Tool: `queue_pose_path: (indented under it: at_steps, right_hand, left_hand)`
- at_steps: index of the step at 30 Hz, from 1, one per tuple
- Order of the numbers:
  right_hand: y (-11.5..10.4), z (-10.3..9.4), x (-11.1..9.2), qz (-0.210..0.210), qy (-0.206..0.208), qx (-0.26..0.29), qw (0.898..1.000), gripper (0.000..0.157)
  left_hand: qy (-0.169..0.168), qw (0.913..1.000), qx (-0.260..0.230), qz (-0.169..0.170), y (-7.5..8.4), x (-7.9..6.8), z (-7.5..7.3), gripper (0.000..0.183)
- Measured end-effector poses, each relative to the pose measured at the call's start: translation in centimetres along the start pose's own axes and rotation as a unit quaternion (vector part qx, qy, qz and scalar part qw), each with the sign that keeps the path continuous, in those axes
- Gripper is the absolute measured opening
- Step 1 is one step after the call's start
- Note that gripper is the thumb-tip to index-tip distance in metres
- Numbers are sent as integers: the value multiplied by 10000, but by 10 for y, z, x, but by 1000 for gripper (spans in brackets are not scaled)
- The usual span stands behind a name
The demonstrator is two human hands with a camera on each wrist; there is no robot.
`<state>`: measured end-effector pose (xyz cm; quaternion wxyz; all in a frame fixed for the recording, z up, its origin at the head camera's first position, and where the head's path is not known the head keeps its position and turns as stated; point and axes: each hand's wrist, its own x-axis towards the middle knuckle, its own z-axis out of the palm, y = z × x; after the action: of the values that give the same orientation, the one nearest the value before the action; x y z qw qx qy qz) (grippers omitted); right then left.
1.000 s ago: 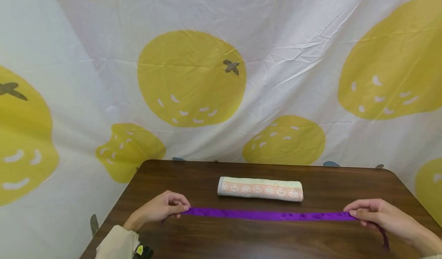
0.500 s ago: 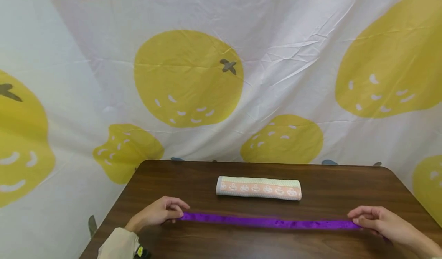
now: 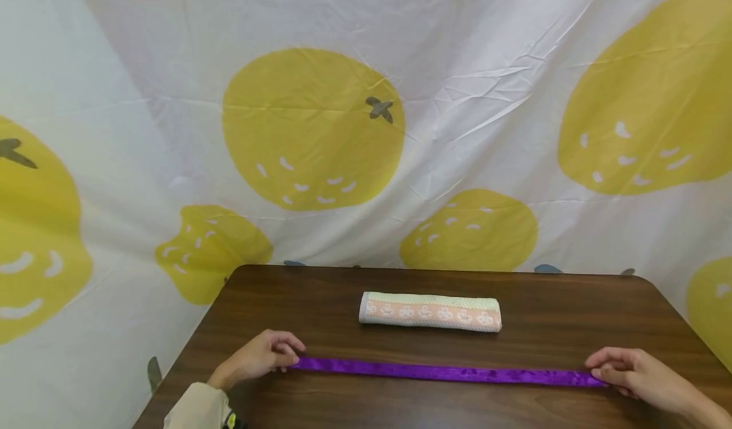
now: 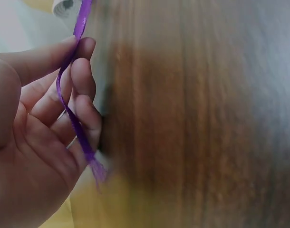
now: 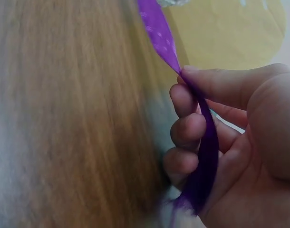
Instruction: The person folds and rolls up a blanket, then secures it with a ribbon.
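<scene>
A purple satin ribbon [image 3: 440, 372] stretches straight across the front of the table in the head view. My left hand [image 3: 260, 358] pinches it near one end between thumb and forefinger. In the left wrist view a short tail of the ribbon [image 4: 64, 90] hangs past the fingers, its tip frayed. Near the opposite end my right hand [image 3: 640, 375] pinches it the same way. The right wrist view shows that frayed ribbon tail [image 5: 209, 147] falling along the palm. Behind the ribbon lies a rolled towel [image 3: 430, 312], pale with a peach band of white flower shapes, apart from both hands.
The dark wooden table [image 3: 320, 286] has rounded far corners. Beyond it hangs a white cloth [image 3: 457, 28] printed with big yellow fruit. A cream sleeve [image 3: 197, 407] covers the left forearm.
Both hands have come lower and nearer the table's front, with the ribbon held taut between them. They stand slightly farther apart. The rolled towel has stayed in place.
</scene>
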<state>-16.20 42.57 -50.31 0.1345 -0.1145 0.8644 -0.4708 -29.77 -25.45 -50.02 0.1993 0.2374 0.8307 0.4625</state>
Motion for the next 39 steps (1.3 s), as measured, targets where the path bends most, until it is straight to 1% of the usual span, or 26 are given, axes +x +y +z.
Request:
queue_pose_path:
  at_steps: [6,12,18,23,25,26,28,29,31,32,33,35,39]
  right_hand:
    - [6,-2,-4,52,45,-150,9999,26]
    - [11,-5,-5,31,38,74,10000,29]
    - [13,-6,-4,79,-4,183,9998,31]
    - [12,-2,-4,45,202,-18,9998,28]
    - [10,2,-4,-2,356,-207,9992,24]
    - [9,4,-4,-2,492,-432,9979,22]
    - [4,8,-3,49,891,-1097,9900,17]
    - [1,9,-2,65,1102,-1510,9824,14]
    - [-6,11,-1,173,1478,-2218,9637,8]
    - [-10,12,0,248,1639,-2519,9535,6]
    - [-13,12,1,263,1751,-2696,9466,5]
    - [-18,14,3,259,1855,-2847,9401,4]
    - [-31,21,8,48,1991,-2799,9392,4]
  left_hand:
    - [126,9998,-138,-64,-5,1,-1,22]
    - [170,9994,-290,-68,-8,4,-1,23]
    - [190,9993,-293,-121,-9,5,-1,23]
    - [190,9995,-223,-140,-7,6,-1,22]
    - [254,9996,-51,-148,-7,7,-1,21]
    - [282,9995,24,-127,-6,8,-1,20]
    - [353,9992,174,-54,-4,8,-1,18]
    - [401,9989,237,-31,-3,9,-1,16]
    - [519,9980,362,40,2,9,-1,14]
    - [593,9973,430,72,4,9,-1,13]
    - [703,9960,537,95,6,10,-1,13]
    - [975,9918,817,140,8,12,0,12]
    - [1498,9800,1296,210,13,18,5,9]
